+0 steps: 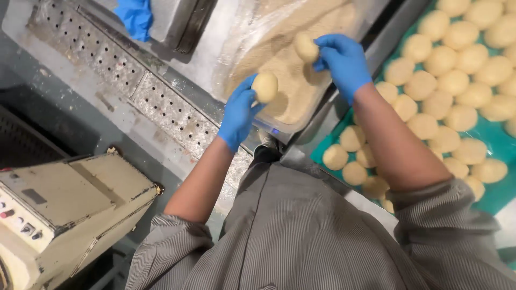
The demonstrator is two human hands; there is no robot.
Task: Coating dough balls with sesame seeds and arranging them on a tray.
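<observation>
Blue-gloved left hand [237, 114] and right hand [344, 60] each grip a dough ball [265, 87].

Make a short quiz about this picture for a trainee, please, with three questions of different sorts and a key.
1. True or false: both hands wear blue gloves.
2. What does the left hand hold? A) a knife B) a dough ball C) a cloth
3. On which side of the person is the green tray of balls?

Key: 1. True; the right hand is gloved too and holds a second ball over the crumb tub. 2. B. 3. Right.
</observation>
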